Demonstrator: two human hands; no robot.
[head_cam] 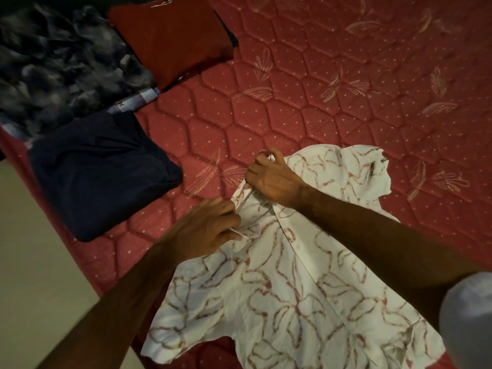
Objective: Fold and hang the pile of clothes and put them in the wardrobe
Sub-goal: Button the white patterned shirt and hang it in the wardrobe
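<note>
A white shirt with a reddish-brown line pattern (292,288) lies spread on the red quilted mattress (346,89), collar toward the far side. A thin metal hanger (262,153) sits in the collar, its hook poking out beyond my fingers. My right hand (274,179) grips the hanger's neck at the collar. My left hand (207,230) pinches the shirt's left shoulder fabric next to the hanger's wire arm. Most of the hanger is hidden inside the shirt.
A folded dark navy garment (101,174) lies on the mattress to the left. Behind it are a dark mottled blanket (58,65) over a checked cloth (135,101), and a red cushion (173,38). Pale floor (32,249) borders the bed's left edge.
</note>
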